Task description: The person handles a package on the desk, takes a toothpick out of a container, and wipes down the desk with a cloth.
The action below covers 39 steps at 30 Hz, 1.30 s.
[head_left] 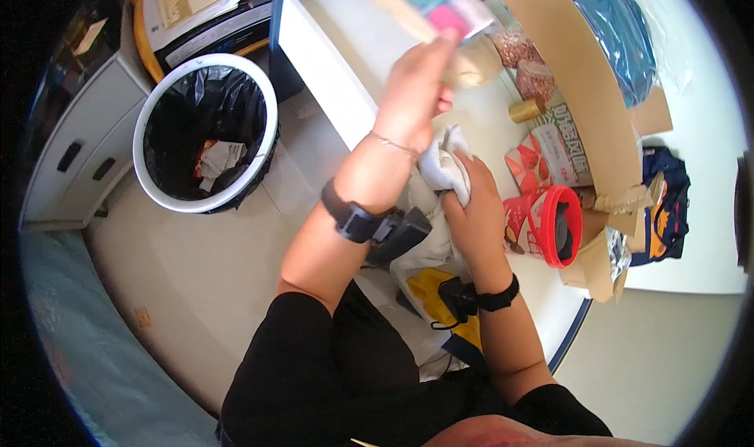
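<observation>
L hand: the left hand (418, 86) is raised over the worktop (542, 302), blurred; fingers look closed on the near end of a colourful packet (444, 0), clear w/ green & pink patches, partly cut off at top edge. Exact grip hard to tell.
R hand: the right hand (477, 211) is lower, nearer the body, clamped on a bunched white cloth (446, 168).
Hands: apart, but near each other; cloth sits just below L wrist.
Wrists: black strap w/ dark device on each; L also has a thin bracelet.
Red tub: red tub (542, 226) just R of R hand, tipped w/ its opening to the R, smth dark inside.
Packs: red-and-white pack (550, 156) beyond tub; gold roll (526, 110) & bags of pinkish-brown bits (536, 80) farther up, nr the box.
Box: open cardboard box (585, 78) along R side; blue item in clear plastic (616, 43) behind its wall.
Yellow bag: yellow-and-white bag (428, 290) below cloth, close to R wrist, partly hidden.
Bin: white-rimmed bin (271, 125) on floor, L of worktop; black liner, crumpled wrapper (220, 163) inside.
Far L: grey drawer unit (86, 160).
</observation>
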Available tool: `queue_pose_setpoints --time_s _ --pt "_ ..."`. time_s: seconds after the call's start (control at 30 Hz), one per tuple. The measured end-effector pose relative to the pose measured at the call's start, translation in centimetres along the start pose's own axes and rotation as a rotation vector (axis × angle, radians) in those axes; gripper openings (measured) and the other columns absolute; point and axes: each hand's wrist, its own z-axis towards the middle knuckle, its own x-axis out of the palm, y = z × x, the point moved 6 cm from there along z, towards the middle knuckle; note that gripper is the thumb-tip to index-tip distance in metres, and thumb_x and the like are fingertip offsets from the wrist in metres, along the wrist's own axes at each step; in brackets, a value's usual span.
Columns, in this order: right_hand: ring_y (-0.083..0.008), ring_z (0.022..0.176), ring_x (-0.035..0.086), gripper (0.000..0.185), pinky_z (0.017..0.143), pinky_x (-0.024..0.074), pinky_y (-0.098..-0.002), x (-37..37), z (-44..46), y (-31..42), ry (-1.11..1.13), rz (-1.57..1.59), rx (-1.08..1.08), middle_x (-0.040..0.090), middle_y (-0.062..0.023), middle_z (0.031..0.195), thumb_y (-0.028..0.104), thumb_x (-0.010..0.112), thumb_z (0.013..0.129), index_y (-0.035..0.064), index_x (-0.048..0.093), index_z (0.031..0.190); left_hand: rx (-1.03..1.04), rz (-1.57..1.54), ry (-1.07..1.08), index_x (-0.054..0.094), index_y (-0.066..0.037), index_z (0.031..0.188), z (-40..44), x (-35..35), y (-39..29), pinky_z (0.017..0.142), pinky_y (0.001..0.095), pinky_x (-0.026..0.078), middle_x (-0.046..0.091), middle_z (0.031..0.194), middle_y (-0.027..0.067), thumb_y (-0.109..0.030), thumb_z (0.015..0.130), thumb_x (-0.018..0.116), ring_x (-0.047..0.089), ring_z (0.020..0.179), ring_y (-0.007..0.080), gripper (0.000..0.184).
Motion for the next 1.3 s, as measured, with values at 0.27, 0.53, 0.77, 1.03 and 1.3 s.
queue_pose_setpoints --time_s 0.27,0.53,0.77,1.03,1.3 --pt "-0.0453 0.105 0.044 0.066 0.092 0.0358 -0.0463 0.3 -1.2 3.3 0.137 -0.243 -0.127 0.033 -0.0265 0.135 -0.001 0.057 0.068 0.0062 0.039 0.131 0.81 0.874 -0.108 0.04 0.014 0.105 2.3 3.1 0.2 0.086 0.0416 0.041 0.051 0.101 0.0321 -0.026 0.071 0.07 0.052 0.097 0.041 0.061" --pt "-0.0259 0.107 0.049 0.049 0.091 0.0384 -0.035 6.2 8.2 0.4 0.437 0.757 0.056 0.04 -0.0186 0.133 0.013 0.057 0.081 0.003 0.044 0.127 0.496 0.952 0.16 0.044 0.014 0.099 2.0 5.2 -1.1 0.07 0.0358 0.049 0.061 0.084 0.0264 -0.037 0.076 0.067 0.063 0.08 0.033 0.06" --pt "-0.0325 0.114 0.046 0.052 0.096 0.0374 -0.0401 9.6 19.0 5.5 0.188 0.148 -0.685 0.04 -0.0138 0.135 0.006 0.059 0.078 0.017 0.047 0.127 0.46 1.425 0.278 0.047 0.02 0.1 0.8 5.4 -3.7 0.075 0.0389 0.05 0.061 0.085 0.0297 -0.04 0.077 0.059 0.062 0.083 0.038 0.066" --pt "-0.0378 0.112 0.046 0.046 0.097 0.0355 -0.0412 11.8 26.6 7.7 0.086 -0.135 -0.626 0.043 -0.0117 0.134 0.013 0.055 0.081 0.0199 0.049 0.126 0.572 1.441 0.346 0.055 0.013 0.088 1.4 5.6 -3.7 0.069 0.0363 0.048 0.061 0.074 0.0237 -0.046 0.076 0.061 0.062 0.073 0.0331 0.061" --pt "-0.0331 0.12 0.044 0.044 0.098 0.0371 -0.0422 12.3 33.9 0.0 0.106 -0.53 0.003 0.045 -0.0136 0.133 0.028 0.039 0.086 0.0121 0.049 0.125 0.763 1.37 0.052 0.055 0.009 0.091 1.2 4.9 -2.1 0.075 0.0419 0.046 0.06 0.079 0.0248 -0.042 0.075 0.063 0.059 0.083 0.0367 0.054"
